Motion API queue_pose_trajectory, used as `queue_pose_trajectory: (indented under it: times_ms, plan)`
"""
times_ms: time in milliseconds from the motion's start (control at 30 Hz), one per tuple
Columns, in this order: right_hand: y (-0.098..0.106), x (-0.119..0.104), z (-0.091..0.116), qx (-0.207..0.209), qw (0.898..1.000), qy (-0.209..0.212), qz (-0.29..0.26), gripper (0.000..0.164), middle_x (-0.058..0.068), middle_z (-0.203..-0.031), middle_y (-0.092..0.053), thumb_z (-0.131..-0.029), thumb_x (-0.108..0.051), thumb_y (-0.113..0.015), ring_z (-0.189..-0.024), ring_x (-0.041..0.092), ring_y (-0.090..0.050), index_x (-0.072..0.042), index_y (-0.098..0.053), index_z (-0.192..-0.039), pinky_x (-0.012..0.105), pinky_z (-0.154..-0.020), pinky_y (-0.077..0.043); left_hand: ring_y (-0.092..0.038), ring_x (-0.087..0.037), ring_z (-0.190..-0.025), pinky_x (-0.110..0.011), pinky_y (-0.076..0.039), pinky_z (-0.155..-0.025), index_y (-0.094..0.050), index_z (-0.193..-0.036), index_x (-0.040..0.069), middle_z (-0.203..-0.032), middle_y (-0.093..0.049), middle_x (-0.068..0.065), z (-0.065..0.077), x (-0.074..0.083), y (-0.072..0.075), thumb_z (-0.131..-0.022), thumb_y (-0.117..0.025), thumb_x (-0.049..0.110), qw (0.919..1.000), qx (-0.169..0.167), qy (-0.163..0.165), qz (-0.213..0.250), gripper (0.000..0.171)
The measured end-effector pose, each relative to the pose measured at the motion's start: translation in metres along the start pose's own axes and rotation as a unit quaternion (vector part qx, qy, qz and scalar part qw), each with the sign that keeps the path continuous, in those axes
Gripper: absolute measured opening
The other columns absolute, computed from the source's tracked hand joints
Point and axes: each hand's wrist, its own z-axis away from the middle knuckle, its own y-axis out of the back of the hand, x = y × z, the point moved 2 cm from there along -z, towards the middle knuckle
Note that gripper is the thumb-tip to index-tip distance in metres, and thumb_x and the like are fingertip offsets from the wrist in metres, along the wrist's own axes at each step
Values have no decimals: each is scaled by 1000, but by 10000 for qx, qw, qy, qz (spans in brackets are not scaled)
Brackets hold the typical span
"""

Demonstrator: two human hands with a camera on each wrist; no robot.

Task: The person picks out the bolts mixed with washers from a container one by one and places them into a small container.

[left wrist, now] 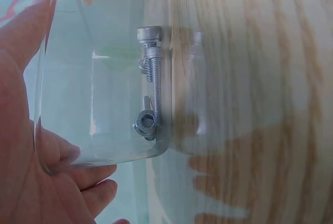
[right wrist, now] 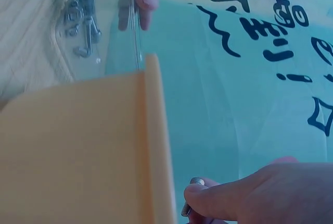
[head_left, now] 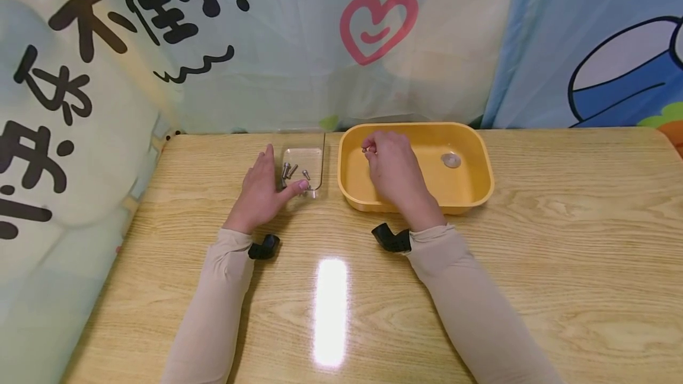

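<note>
A clear plastic box (head_left: 315, 159) stands on the table, with several socket head screws (left wrist: 148, 78) lying in its bottom. My left hand (head_left: 260, 194) rests against the box, fingers stretched along its left side and thumb out over its near edge. Over the left part of a yellow bin (head_left: 466, 194), my right hand (head_left: 395, 168) pinches one small metal screw (right wrist: 194, 187) between thumb and fingertips. The right wrist view shows the screw's knurled head and part of its thread; the fingers hide the rest.
Inside the bin, at the right, lies a small round translucent thing (head_left: 450, 160). A narrow gap separates box and bin. Behind the wooden table (head_left: 560, 224) hangs a printed curtain (head_left: 267, 88), close to both containers.
</note>
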Motion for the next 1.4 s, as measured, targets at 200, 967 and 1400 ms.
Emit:
queue_pose_trajectory:
  times_ms: [200,967,1400]
  plan:
    - [-5,-8,2,-18,9999,170,2,14,18,-101,-66,-101,-2,-55,-101,36,-55,4,-66,-108,45,-99,-39,-3,-35,-154,-51,-6,-122,4,-160,-1,-166,-5,-22,1,-1,-1,-96,-59,59,10000,-14,21,9,107]
    - [-27,-33,4,-63,9987,464,210,15,15,-107,-65,-102,-5,-57,-106,35,-54,-1,-68,-110,45,-95,-43,-4,-34,-154,-51,-8,-122,2,-159,-2,-166,-6,-23,0,-1,0,-96,-58,59,10000,-18,32,12,107]
    - [-39,-43,3,-172,9970,736,195,12,14,-104,-66,-101,-3,-59,-105,34,-55,-1,-69,-108,40,-93,-47,-4,-35,-154,-52,-8,-122,2,-159,-3,-166,-6,-23,-1,-2,0,-96,-59,58,10000,13,-21,-24,107]
